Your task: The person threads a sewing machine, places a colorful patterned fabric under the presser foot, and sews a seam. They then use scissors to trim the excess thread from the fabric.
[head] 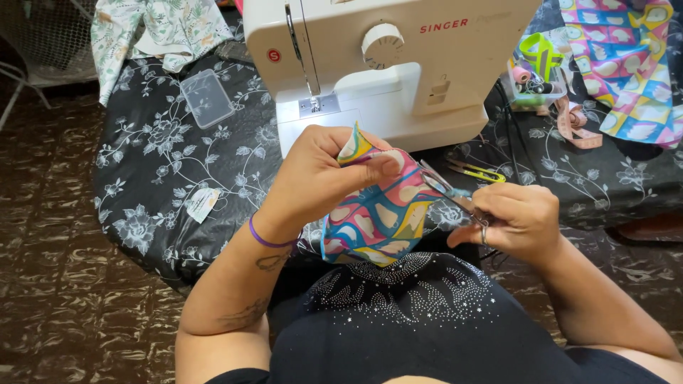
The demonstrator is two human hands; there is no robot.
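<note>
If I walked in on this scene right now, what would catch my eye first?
Probably the bright patterned fabric piece in the middle, pinched by the left hand while the right hand brings small scissors to its edge. Right behind stands a white sewing machine on a black floral tablecloth. More of the same colourful cloth lies at the far right.

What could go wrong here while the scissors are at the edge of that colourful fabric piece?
1. The scissors in the right hand point toward the left hand, whose fingertips pinch the fabric piece close to the blades; a slip might nick them.
2. The blades sit right at the fabric's edge, so a cut could catch the cloth itself.
</note>
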